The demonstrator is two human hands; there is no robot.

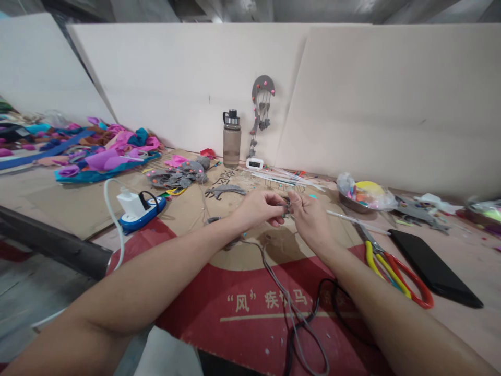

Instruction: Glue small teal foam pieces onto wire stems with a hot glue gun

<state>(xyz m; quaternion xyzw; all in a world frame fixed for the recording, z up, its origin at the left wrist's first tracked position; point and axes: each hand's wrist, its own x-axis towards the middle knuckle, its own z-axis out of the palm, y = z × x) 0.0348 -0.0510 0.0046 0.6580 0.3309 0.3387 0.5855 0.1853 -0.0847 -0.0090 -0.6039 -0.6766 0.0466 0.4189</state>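
Over the cardboard, my left hand (pixel 261 207) and my right hand (pixel 310 218) meet with their fingertips pinched together. Between them shows a bit of a small dark grey piece (pixel 287 204), mostly hidden by the fingers, so I cannot make out its kind. A grey cord (pixel 274 275) runs from under my left wrist down toward the front edge in a loop. Just beyond my left hand lies a curved grey felt piece (pixel 227 189). A thin whitish stick (pixel 354 216) reaches out to the right from beside my right hand.
Scissors (pixel 385 261) and a black phone (pixel 434 266) lie right. A bowl (pixel 360 203) of bagged bits stands behind them. A bottle (pixel 232 141), small clock (pixel 254 164) and hanging grey felt ornament (pixel 263 99) are at the back. Left are a blue power strip (pixel 143 216) and cloth scraps (pixel 113 151).
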